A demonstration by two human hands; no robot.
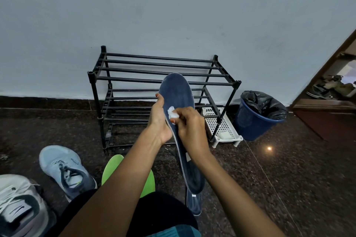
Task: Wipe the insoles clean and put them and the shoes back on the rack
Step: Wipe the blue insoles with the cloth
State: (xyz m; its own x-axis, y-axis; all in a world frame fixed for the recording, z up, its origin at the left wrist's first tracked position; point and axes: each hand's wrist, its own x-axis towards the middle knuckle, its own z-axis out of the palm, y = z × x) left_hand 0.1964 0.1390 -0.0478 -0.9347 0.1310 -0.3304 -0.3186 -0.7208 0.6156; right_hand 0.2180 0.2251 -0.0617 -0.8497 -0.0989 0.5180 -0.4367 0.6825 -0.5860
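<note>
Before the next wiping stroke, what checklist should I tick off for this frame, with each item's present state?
1. Left hand grips the blue insole and holds it up: ok.
2. Right hand pinches the white wipe against the insole: ok.
3. Insole surface clean: cannot tell.
4. Rack stands upright ahead: ok.
5. Light blue shoe and white shoe on the rack: not ok, both lie on the floor.
6. Bin open for the used wipe: ok.

Single head-worn view, forward and down, close over the hands, toward the rack (pixel 163 82)
</note>
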